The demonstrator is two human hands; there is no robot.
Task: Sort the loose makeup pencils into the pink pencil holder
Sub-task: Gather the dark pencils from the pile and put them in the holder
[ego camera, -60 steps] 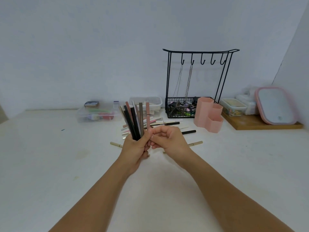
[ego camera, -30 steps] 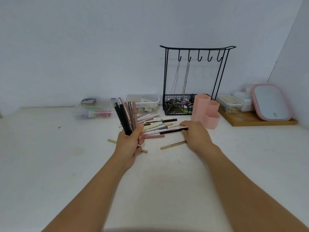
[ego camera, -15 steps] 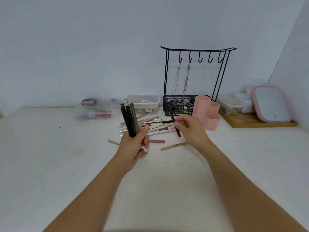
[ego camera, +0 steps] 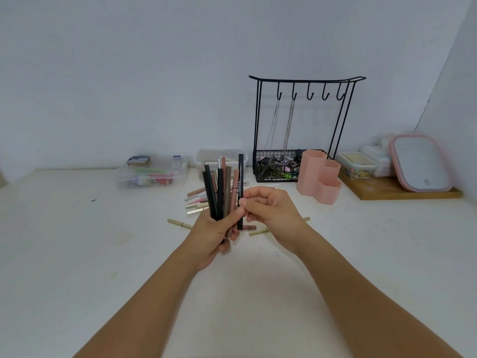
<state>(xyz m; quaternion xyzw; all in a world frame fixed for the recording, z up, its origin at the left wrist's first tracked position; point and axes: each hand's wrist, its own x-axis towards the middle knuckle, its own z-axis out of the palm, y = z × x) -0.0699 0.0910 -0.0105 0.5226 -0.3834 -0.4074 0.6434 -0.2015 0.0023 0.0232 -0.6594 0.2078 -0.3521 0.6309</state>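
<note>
My left hand [ego camera: 215, 232] grips an upright bundle of makeup pencils [ego camera: 219, 192], black, brown and pink. My right hand [ego camera: 273, 211] pinches a black pencil [ego camera: 240, 177] and holds it upright against the right side of the bundle. More loose pencils [ego camera: 197, 204] lie in a pile on the white table behind my hands. Two beige pencils lie apart, one at the left [ego camera: 179, 224] and one under my right hand [ego camera: 258, 231]. The pink pencil holder [ego camera: 318, 177], made of hexagonal cups, stands to the right and looks empty from here.
A black wire jewellery stand [ego camera: 304, 125] with hanging chains and a basket stands behind the holder. Clear plastic boxes [ego camera: 152, 174] [ego camera: 214, 157] line the wall. At the far right a wooden board [ego camera: 402, 191] carries small containers and a pink-rimmed mirror [ego camera: 422, 162].
My right hand reached to the table, picked up a black pencil and brought it back against the bundle in my left hand.
</note>
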